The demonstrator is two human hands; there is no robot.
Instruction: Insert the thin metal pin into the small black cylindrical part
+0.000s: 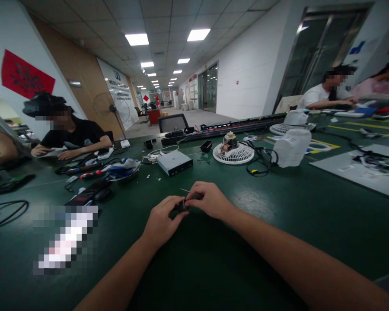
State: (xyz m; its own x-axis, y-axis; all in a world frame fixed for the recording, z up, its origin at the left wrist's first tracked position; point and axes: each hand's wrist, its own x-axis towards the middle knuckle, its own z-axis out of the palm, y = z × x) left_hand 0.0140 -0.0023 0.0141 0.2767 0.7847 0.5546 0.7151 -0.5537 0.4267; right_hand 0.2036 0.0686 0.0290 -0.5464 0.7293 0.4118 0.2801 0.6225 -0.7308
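The green desk [288,216] spreads across the lower frame, with a wide bare stretch between the right forearm [278,246] and the pale board [340,166] at the right edge. Beyond the hands, a silver drive box [174,160] and a white fan grille [236,155] bound the room at mid-frame; a black cable [22,211] loops at the left edge. A small dark part [180,206] is at frame centre, right between the hands. The left hand [160,220] has its fingers closed around it; the right hand [212,201] pinches a thin metal piece [187,191], fingertips against the part — details too small to tell.
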